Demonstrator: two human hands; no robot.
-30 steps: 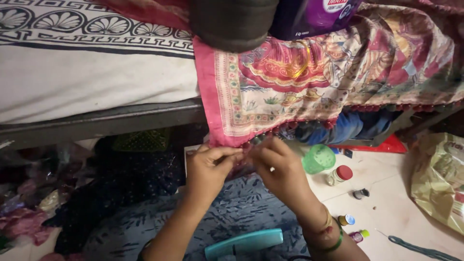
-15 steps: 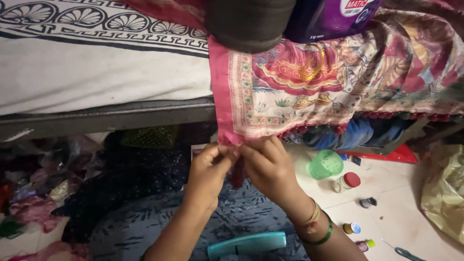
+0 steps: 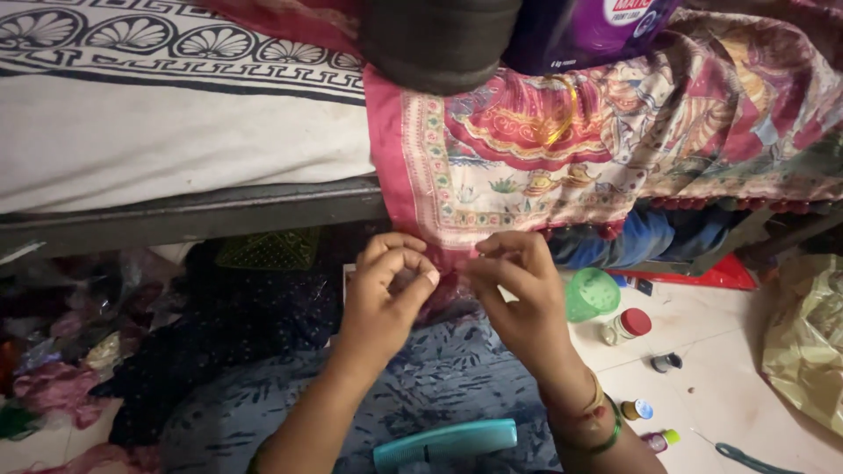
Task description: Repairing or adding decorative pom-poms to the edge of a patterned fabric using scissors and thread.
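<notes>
Comb (image 3: 445, 444): teal, lying on my lap, nearest me.
Change: since a second ago my hands have risen closer to the bed edge; the view moved in.
Left hand (image 3: 384, 294): fingers curled, tips pinched on the cloth's corner.
Right hand (image 3: 518, 290): fingertips pressed together on the same hem.
Cloth (image 3: 562, 149): pink patterned, hanging off the bed (image 3: 132, 158).
Floor: small bottles (image 3: 625, 326) at right.

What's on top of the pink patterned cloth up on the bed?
A dark round bundle and a purple packet sit on the pink patterned cloth. What lies under them is covered.
</notes>
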